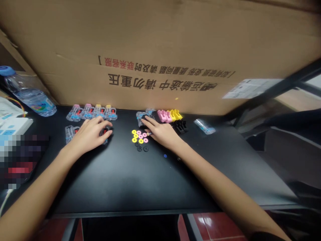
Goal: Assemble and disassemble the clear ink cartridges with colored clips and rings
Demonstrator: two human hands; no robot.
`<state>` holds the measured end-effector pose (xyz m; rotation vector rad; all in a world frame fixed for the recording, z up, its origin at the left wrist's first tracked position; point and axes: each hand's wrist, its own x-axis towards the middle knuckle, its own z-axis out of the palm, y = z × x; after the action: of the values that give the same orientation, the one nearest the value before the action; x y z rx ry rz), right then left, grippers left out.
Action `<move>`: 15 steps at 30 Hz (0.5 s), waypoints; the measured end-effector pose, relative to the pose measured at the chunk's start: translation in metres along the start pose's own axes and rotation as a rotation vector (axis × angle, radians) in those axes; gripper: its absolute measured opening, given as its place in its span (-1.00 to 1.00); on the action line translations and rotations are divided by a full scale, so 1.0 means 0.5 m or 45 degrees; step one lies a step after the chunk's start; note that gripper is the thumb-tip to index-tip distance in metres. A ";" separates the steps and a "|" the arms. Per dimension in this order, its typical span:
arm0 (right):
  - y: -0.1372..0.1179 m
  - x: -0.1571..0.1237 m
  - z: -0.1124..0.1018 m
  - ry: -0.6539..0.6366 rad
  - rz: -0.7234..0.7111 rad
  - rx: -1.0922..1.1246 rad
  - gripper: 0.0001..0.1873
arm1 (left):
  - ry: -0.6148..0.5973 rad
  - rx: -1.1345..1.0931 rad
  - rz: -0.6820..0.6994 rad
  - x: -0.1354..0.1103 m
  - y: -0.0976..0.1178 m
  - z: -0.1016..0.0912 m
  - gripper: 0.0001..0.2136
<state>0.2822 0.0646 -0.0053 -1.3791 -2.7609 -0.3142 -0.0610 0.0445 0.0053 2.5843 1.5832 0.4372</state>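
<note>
My left hand rests on the black table with its fingers curled over a small clear plastic part with red inside. A row of similar clear parts with pink and yellow caps lies just beyond it, and one more sits to its left. My right hand lies flat, fingers stretched toward a clear part at the back. Yellow, pink and black rings lie beside its thumb.
Pink, yellow and black clips sit behind my right hand, with a lone clear part further right. A water bottle lies at the far left. A large cardboard box walls the back. A black metal bar slants at the right.
</note>
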 end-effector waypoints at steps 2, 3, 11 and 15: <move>0.004 0.015 -0.011 -0.032 -0.022 -0.046 -0.42 | -0.002 -0.023 -0.003 0.000 -0.002 0.001 -0.69; 0.007 0.024 -0.016 -0.048 -0.036 -0.061 -0.40 | -0.002 -0.034 -0.005 0.001 -0.003 0.001 -0.70; 0.021 0.084 -0.038 -0.134 -0.085 -0.083 -0.47 | -0.004 -0.048 0.007 0.001 -0.006 0.003 -0.70; 0.022 0.092 -0.035 -0.110 -0.093 -0.105 -0.48 | -0.008 -0.053 0.026 0.001 -0.007 0.001 -0.69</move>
<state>0.2619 0.1038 0.0194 -1.3424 -2.9049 -0.3851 -0.0634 0.0466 0.0043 2.5701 1.5304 0.4581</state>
